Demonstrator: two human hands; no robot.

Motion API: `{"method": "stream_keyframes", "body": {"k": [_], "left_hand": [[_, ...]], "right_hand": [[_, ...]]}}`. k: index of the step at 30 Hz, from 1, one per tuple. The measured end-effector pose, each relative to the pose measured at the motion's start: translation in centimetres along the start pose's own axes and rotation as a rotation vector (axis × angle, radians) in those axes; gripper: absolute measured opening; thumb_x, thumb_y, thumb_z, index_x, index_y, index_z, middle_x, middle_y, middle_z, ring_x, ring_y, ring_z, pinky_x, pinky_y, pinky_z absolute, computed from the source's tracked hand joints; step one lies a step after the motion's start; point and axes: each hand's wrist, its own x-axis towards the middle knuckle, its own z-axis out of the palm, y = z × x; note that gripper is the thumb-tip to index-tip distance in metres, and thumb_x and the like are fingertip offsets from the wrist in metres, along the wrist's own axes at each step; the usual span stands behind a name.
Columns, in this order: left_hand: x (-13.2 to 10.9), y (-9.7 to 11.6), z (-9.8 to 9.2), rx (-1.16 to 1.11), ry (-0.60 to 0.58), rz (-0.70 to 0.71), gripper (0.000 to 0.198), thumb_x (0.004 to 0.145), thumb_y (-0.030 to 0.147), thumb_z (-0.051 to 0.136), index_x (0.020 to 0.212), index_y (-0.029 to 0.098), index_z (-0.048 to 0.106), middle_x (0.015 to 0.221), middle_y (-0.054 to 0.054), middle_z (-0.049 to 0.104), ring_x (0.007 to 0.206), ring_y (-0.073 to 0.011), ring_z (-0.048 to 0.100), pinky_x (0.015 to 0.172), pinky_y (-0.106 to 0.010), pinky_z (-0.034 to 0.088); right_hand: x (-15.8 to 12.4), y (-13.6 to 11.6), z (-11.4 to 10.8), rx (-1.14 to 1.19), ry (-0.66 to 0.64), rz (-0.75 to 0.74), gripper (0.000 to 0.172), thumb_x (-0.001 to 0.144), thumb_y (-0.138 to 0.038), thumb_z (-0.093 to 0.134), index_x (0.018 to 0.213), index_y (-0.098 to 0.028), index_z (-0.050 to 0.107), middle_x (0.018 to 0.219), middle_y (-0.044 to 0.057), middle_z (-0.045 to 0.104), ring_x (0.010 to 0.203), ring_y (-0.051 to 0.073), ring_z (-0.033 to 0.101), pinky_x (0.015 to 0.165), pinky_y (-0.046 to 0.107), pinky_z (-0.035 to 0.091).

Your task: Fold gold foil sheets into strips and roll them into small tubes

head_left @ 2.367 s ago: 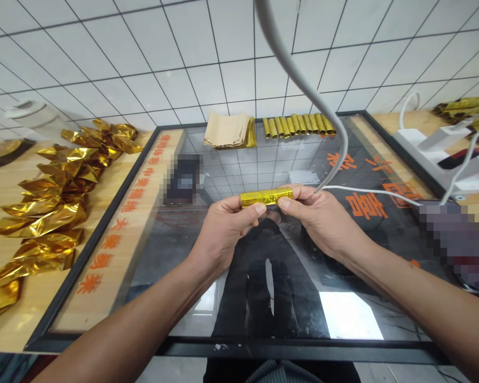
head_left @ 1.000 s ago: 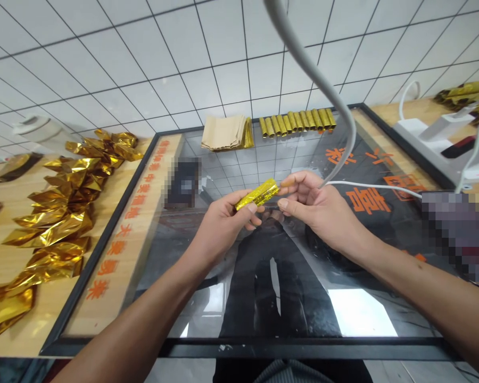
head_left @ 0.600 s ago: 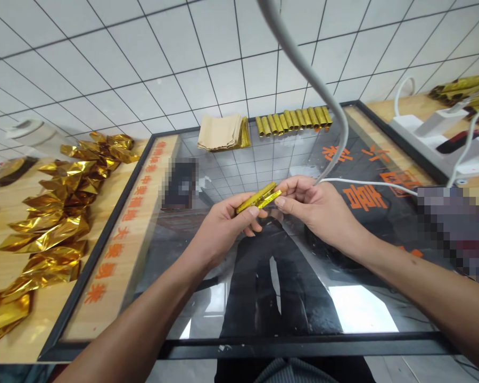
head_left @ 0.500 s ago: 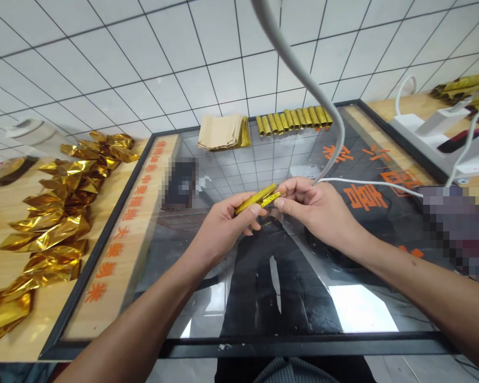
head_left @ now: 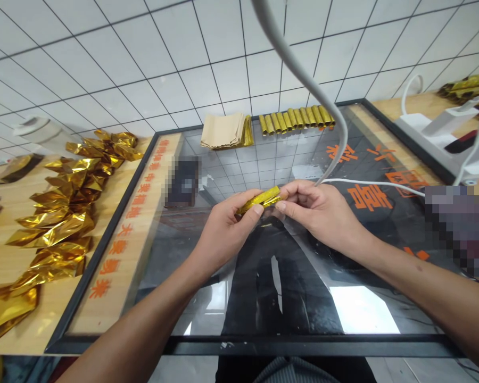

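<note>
A small sheet of gold foil paper [head_left: 264, 197], curled into a tube, is held above the dark glass in the middle of the head view. My left hand [head_left: 234, 219] is closed around its left end, the thumb lying along the near side. At the right end, my right hand [head_left: 321, 211] pinches the paper's edge between thumb and curled fingers. A shiny folded strip shows along the tube's near side. The fingers cover both ends in part.
Finished-looking gold tubes [head_left: 297, 119] stand in a row at the back, beside a stack of brown paper sheets [head_left: 222, 131]. Folded gold foil pieces [head_left: 66, 199] line the left. A grey cable [head_left: 303, 74] hangs in front; a power strip [head_left: 427, 135] lies right.
The gold paper has turned slightly in my fingers, and the gap along its near side looks narrower. Both hands stay in nearly the same place; the whole view has shifted a little.
</note>
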Motion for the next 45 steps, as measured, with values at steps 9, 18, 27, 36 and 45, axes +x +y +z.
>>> {"method": "stream_keyframes", "body": {"k": [9, 18, 27, 36, 45], "left_hand": [[-0.1, -0.2, -0.3, 0.110, 0.008, 0.050, 0.028, 0.107, 0.031, 0.065, 0.129, 0.026, 0.081, 0.123, -0.003, 0.082, 0.113, -0.0225, 0.073, 0.100, -0.034, 0.056], [0.1, -0.4, -0.6, -0.119, -0.103, -0.060, 0.031, 0.104, 0.031, 0.071, 0.133, 0.026, 0.080, 0.129, -0.004, 0.082, 0.118, -0.0241, 0.075, 0.109, -0.036, 0.055], [0.0, -0.5, -0.2, -0.103, -0.089, -0.080, 0.032, 0.102, 0.036, 0.074, 0.131, 0.022, 0.080, 0.132, -0.008, 0.081, 0.121, -0.0266, 0.075, 0.109, -0.039, 0.057], [-0.1, -0.6, -0.1, -0.044, -0.066, -0.056, 0.030, 0.100, 0.033, 0.075, 0.129, 0.023, 0.081, 0.132, -0.008, 0.080, 0.118, -0.0252, 0.075, 0.102, -0.036, 0.061], [-0.4, -0.5, 0.2, -0.035, -0.066, -0.030, 0.029, 0.100, 0.028, 0.076, 0.128, 0.022, 0.081, 0.131, -0.008, 0.080, 0.114, -0.0238, 0.076, 0.102, -0.036, 0.060]], "right_hand": [[-0.3, -0.1, 0.2, -0.141, 0.016, -0.085, 0.002, 0.096, -0.023, 0.076, 0.095, -0.021, 0.075, 0.085, 0.000, 0.075, 0.074, 0.016, 0.070, 0.069, 0.029, 0.052], [-0.5, -0.5, 0.7, -0.091, 0.087, -0.116, 0.032, 0.090, -0.017, 0.079, 0.119, -0.024, 0.068, 0.090, -0.003, 0.072, 0.077, 0.013, 0.067, 0.074, 0.027, 0.056], [-0.8, -1.0, 0.5, -0.149, 0.057, -0.132, 0.026, 0.091, -0.017, 0.074, 0.115, -0.025, 0.070, 0.094, 0.000, 0.074, 0.081, 0.016, 0.069, 0.075, 0.030, 0.057], [-0.8, -1.1, 0.4, -0.138, 0.068, -0.155, 0.023, 0.091, -0.016, 0.075, 0.111, -0.025, 0.071, 0.093, 0.000, 0.077, 0.081, 0.017, 0.071, 0.076, 0.030, 0.057], [-0.7, -0.9, 0.6, -0.179, 0.081, -0.141, 0.028, 0.093, -0.019, 0.076, 0.119, -0.026, 0.071, 0.096, 0.000, 0.075, 0.082, 0.017, 0.070, 0.076, 0.030, 0.057]]}}
